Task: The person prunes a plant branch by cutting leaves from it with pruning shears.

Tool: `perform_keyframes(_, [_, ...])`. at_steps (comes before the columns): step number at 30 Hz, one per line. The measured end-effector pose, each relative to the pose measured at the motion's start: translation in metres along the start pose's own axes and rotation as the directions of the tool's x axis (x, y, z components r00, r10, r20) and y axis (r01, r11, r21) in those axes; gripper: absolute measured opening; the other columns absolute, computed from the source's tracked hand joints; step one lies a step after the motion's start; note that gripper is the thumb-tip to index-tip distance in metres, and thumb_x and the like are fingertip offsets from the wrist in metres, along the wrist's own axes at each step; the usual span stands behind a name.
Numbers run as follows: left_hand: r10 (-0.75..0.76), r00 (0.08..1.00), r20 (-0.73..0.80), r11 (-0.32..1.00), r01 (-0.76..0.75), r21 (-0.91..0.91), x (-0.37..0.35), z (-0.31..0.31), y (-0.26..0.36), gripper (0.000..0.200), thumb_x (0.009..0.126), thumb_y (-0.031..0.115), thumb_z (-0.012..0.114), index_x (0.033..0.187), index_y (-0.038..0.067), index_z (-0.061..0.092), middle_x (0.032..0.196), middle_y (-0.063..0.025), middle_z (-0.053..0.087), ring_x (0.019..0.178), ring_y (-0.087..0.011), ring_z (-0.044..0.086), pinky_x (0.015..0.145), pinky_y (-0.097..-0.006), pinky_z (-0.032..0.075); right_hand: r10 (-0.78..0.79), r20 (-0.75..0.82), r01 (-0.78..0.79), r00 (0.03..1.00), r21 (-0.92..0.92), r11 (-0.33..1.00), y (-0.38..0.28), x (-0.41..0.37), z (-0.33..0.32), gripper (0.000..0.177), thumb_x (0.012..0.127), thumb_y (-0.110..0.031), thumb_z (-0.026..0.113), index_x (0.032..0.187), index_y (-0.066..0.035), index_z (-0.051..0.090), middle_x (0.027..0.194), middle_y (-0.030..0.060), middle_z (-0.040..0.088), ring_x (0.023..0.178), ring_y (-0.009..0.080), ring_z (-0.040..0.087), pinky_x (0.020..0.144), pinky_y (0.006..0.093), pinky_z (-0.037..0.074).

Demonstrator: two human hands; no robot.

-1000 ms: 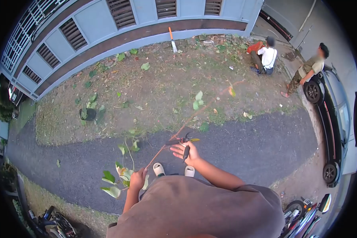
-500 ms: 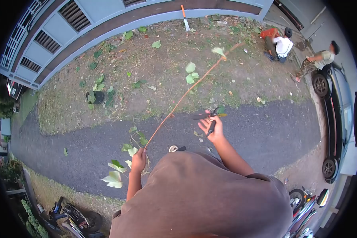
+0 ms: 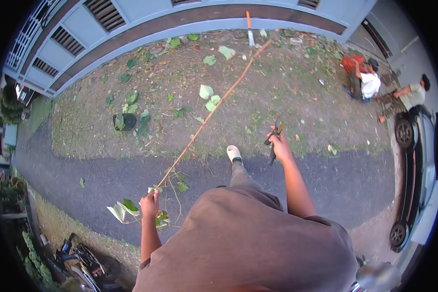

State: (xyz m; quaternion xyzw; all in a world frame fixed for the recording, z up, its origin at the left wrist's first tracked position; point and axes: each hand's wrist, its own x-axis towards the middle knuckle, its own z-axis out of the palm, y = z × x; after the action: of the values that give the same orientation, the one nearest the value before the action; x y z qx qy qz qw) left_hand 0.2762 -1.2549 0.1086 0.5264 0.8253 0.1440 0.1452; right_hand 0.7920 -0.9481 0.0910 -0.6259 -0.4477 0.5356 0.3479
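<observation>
My left hand point(image 3: 150, 203) is closed round the lower end of a long brown branch point(image 3: 209, 117), which slants up and to the right over the ground. Large green leaves point(image 3: 124, 210) hang beside that hand. In my right hand point(image 3: 280, 145) is a pair of black pruning shears point(image 3: 273, 141), their blades pointing up, away from me. The shears are apart from the branch.
A saw with an orange handle point(image 3: 248, 20) leans by the wall. Two people point(image 3: 370, 83) are at the upper right, near a parked car point(image 3: 416, 146). A black pot point(image 3: 125, 121) and fallen leaves lie on the grass. A motorcycle point(image 3: 90, 263) stands lower left.
My left hand has moved left and down with the branch, and my right hand right with the shears. A leaf near the branch's far end has come away. My foot now shows ahead.
</observation>
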Motion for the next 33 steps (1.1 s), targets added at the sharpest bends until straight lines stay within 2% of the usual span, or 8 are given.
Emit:
perform_keyframes(8, [-0.148,0.985,0.087,0.984,0.138,0.112,0.052,-0.015,0.036,0.050,0.103,0.042,0.057,0.074,0.002,0.061,0.061,-0.0227,0.058,0.060,-0.0445,0.062,0.056,-0.0508,0.047,0.184,0.359,0.062,0.915,-0.577,0.814,-0.052,0.227,0.059,0.055,0.080,-0.047,0.070,0.113,-0.003,0.068,0.095,0.0151,0.072,0.094,0.0343,0.069,0.081,0.0418,0.052])
perform_keyframes(14, [-0.133,0.986,0.105,0.990,0.127,0.059,0.079,-0.024,0.034,0.046,0.103,0.037,0.060,0.073,0.002,0.060,0.061,-0.0226,0.057,0.057,-0.0441,0.061,0.054,-0.0490,0.046,0.222,0.401,-0.066,0.888,-0.367,0.928,-0.070,0.242,0.100,0.036,0.082,-0.036,0.073,0.099,-0.005,0.072,0.092,0.0097,0.073,0.086,0.0218,0.069,0.078,0.0373,0.052])
perform_keyframes(16, [-0.147,0.980,0.131,0.988,0.140,0.066,0.090,-0.033,0.026,0.044,0.102,0.035,0.060,0.074,0.002,0.062,0.062,-0.0225,0.059,0.060,-0.0452,0.061,0.056,-0.0503,0.047,0.441,0.504,-0.512,0.743,0.005,0.859,-0.052,0.241,0.113,0.030,0.083,-0.034,0.071,0.096,-0.007,0.070,0.089,0.0085,0.072,0.083,0.0206,0.068,0.077,0.0343,0.053])
perform_keyframes(20, [-0.191,0.974,0.123,0.980,0.184,0.072,0.119,-0.034,0.012,0.044,0.102,0.037,0.059,0.076,0.002,0.063,0.063,-0.0225,0.059,0.063,-0.0465,0.061,0.058,-0.0516,0.047,0.479,0.809,-0.871,0.341,0.081,0.484,-0.038,0.191,0.119,0.026,0.083,-0.019,0.063,0.106,-0.005,0.062,0.094,0.0111,0.071,0.085,0.0242,0.069,0.079,0.0370,0.057])
perform_keyframes(25, [-0.185,0.969,0.164,0.983,0.182,0.033,0.137,-0.040,0.001,0.045,0.102,0.039,0.059,0.078,0.002,0.065,0.065,-0.0237,0.060,0.065,-0.0469,0.061,0.059,-0.0518,0.047,0.503,0.806,-0.877,0.311,0.040,0.478,-0.014,0.148,0.147,0.024,0.084,-0.014,0.059,0.105,-0.003,0.061,0.098,0.0128,0.070,0.091,0.0258,0.070,0.082,0.0367,0.057])
perform_keyframes(27, [-0.193,0.958,0.214,0.980,0.199,-0.010,0.139,-0.039,-0.003,0.046,0.102,0.040,0.060,0.080,0.000,0.065,0.067,-0.0246,0.061,0.067,-0.0473,0.062,0.060,-0.0512,0.048,0.565,0.804,-0.847,0.183,-0.163,0.506,-0.014,0.156,0.154,0.021,0.085,-0.014,0.059,0.103,-0.004,0.062,0.099,0.0109,0.069,0.094,0.0248,0.069,0.082,0.0351,0.056])
perform_keyframes(28, [-0.185,0.960,0.211,0.981,0.192,-0.012,0.142,-0.037,-0.005,0.046,0.102,0.040,0.060,0.080,0.000,0.065,0.067,-0.0246,0.061,0.067,-0.0473,0.062,0.060,-0.0512,0.048,0.562,0.805,-0.845,0.191,-0.157,0.511,-0.012,0.162,0.160,0.021,0.085,-0.014,0.059,0.103,-0.004,0.062,0.099,0.0109,0.069,0.094,0.0248,0.069,0.082,0.0351,0.056])
perform_keyframes(33, [-0.189,0.946,0.262,0.981,0.192,0.015,0.135,-0.038,-0.003,0.049,0.103,0.041,0.059,0.078,0.000,0.065,0.065,-0.0247,0.060,0.066,-0.0470,0.063,0.060,-0.0509,0.048,0.487,0.605,-0.469,0.630,-0.204,0.859,-0.009,0.204,0.176,0.019,0.083,-0.028,0.065,0.087,-0.010,0.065,0.082,0.0041,0.067,0.076,0.0188,0.063,0.074,0.0338,0.048])
